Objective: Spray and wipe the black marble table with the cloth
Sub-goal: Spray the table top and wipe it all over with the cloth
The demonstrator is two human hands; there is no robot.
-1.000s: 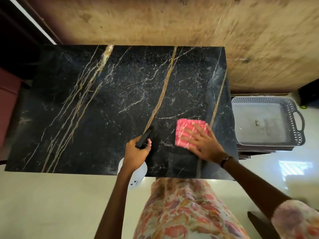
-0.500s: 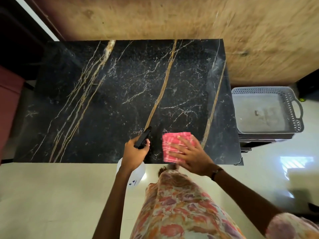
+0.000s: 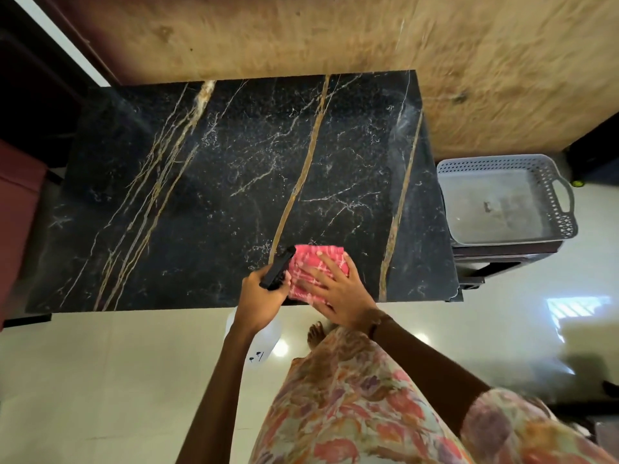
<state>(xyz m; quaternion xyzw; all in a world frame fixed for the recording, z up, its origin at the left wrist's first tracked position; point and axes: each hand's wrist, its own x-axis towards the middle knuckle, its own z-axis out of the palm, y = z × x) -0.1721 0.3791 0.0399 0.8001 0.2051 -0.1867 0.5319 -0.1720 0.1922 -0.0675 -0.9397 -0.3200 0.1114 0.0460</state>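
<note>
My pink cloth (image 3: pixel 318 269) is lying folded flat near the front edge of the black, gold-veined tabletop (image 3: pixel 207 195); the white spray bottle (image 3: pixel 256 341) is hanging below that edge.

Landmark = table (image 3: pixel 201 195). Cloth (image 3: pixel 315 262) lies on table, near its front edge, right of centre. Right hand (image 3: pixel 338 296) flat on cloth. Left hand (image 3: pixel 261 296) just left of cloth, gripping spray bottle (image 3: pixel 264 336); bottle body hangs in front of table edge, nozzle over table. Basket (image 3: pixel 556 195) right of table, on low stand (image 3: pixel 502 259). Wall (image 3: pixel 368 38) behind table.
</note>
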